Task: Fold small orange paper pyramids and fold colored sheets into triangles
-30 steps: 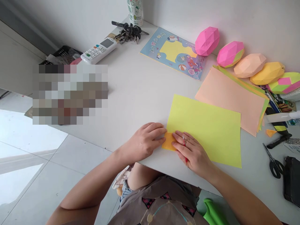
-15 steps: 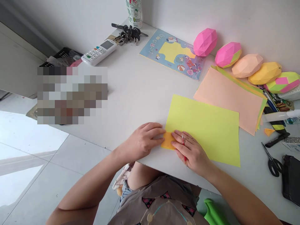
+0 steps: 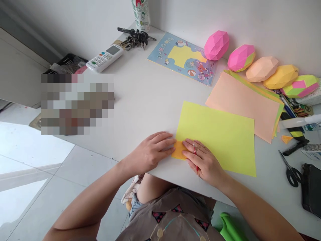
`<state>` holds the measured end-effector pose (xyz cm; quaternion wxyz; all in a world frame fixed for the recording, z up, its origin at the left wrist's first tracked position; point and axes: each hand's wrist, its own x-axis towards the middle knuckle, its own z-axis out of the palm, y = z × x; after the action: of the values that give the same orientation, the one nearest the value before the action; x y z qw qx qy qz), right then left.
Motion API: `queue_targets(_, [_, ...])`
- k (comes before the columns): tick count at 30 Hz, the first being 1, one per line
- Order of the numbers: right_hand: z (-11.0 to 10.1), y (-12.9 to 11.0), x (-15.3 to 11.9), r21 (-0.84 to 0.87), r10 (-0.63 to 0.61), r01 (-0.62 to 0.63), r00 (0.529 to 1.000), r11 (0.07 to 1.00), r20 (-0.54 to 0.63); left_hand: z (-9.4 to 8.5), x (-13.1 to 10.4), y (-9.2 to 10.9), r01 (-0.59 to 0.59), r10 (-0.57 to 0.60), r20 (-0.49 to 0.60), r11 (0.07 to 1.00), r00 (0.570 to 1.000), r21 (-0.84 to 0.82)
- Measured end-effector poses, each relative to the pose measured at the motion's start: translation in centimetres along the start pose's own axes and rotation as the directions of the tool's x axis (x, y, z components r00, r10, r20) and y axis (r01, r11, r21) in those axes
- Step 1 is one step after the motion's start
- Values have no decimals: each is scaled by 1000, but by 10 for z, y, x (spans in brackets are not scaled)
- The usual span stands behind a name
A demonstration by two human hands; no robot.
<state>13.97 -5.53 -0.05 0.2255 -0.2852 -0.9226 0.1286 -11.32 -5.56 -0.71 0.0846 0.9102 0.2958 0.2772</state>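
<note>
A small orange paper piece (image 3: 178,150) lies on the near left corner of a lime-yellow sheet (image 3: 225,140). My left hand (image 3: 155,150) rests beside it, fingers stretched out and their tips at the paper's left edge. From the other side, my right hand (image 3: 202,160) presses fingertips on the orange piece, covering its right part. Held between that hand's fingers is a slim red pen-like stick (image 3: 195,153) with a pale tip. Whether the orange piece is a template or folded paper I cannot tell.
Peach and coloured sheets (image 3: 245,103) lie at the right, below several faceted paper eggs (image 3: 262,69). Scissors (image 3: 292,174) and a black case (image 3: 312,189) sit far right. A paper packet (image 3: 160,52), keys (image 3: 136,38), white handset (image 3: 105,59) and can (image 3: 141,16) stand farther back.
The view has shifted slightly. Both hands keep almost the same places on the orange paper, and the red stick stays in my right hand.
</note>
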Motion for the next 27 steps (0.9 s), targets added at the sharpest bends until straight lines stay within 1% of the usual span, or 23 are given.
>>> queue_targets(6, [0, 1, 0, 17, 4, -4, 1000, 1000, -5, 0, -1, 0, 7, -8, 20, 1000, 1000, 5])
queue_targets(14, [1, 1, 1, 22, 4, -4, 1000, 1000, -13, -2, 0, 2, -27, 26, 14, 999, 1000, 29])
queue_targets(20, [0, 1, 1, 26, 7, -7, 1000, 1000, -12, -4, 1, 3, -34, 33, 34, 999, 999, 34])
queue_targets(27, [-1, 1, 0, 19, -8, 9, 1000, 1000, -14, -2, -1, 3, -27, 26, 23, 998, 999, 57])
